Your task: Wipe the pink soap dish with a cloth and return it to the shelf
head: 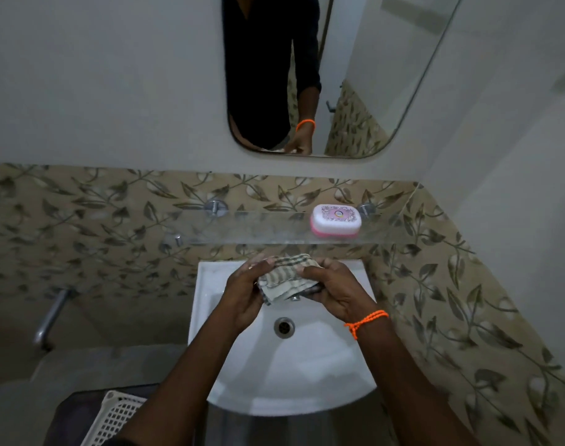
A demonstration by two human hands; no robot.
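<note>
The pink soap dish [335, 220], with a white patterned lid, sits shut on the right part of the glass shelf [242, 228] above the basin. Below it, over the white basin [287, 365], both my hands hold a bunched checked cloth [286, 278]. My left hand [245, 291] grips the cloth's left side. My right hand [334, 291], with an orange thread on the wrist, grips its right side. Neither hand touches the soap dish.
A mirror [310, 75] hangs on the wall above the shelf. A metal pipe [50, 317] juts from the tiled wall at the left. A white lattice basket [113, 416] lies at the lower left. The basin drain [284, 327] shows between my forearms.
</note>
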